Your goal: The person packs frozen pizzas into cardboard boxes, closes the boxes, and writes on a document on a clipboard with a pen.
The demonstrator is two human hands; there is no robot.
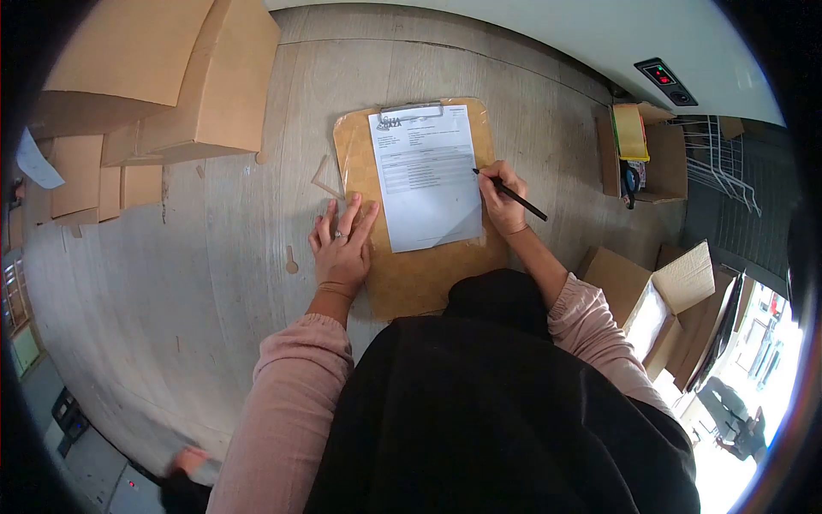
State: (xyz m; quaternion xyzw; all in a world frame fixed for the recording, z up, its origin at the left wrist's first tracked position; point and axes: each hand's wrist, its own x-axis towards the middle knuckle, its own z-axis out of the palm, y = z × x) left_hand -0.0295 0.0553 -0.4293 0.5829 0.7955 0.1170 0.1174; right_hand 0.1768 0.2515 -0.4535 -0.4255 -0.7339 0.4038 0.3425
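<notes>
A: Clipboard (419, 274), brown, lay flat on the pale wooden table (214, 257), just in front of the person, metal clip at the far end. One printed sheet (425, 176) sat clamped under it, lower right corner lifting a bit.

B: Hands?

A: Left hand (341, 244) was flat, fingers spread, ring on one finger, palm resting on the clipboard's left edge and partly on the table. Pinned it down, holding nothing. Right hand (502, 199) was closed in a writing grip on a dark pen (510, 195), tip touching the sheet's right margin about halfway down.

B: How far along was the form?

A: Hard to call. Printed header and several grey table rows showed in the upper half; the lower half looked blank. Too small to read any handwriting, so I couldn't tell which rows were filled. Judging from the pen at mid-page, I'd say writing was underway, not finished.

B: Anything else around?

A: Flattened cardboard boxes (163, 77) stacked at the far left of the table, small cardboard scraps near the left hand. An open carton (642, 158) on the right held a yellow item and scissors. More open cartons (668, 291) stood lower right, off the table. Another person's hand (187, 461) showed at the bottom left edge, well apart.
</notes>
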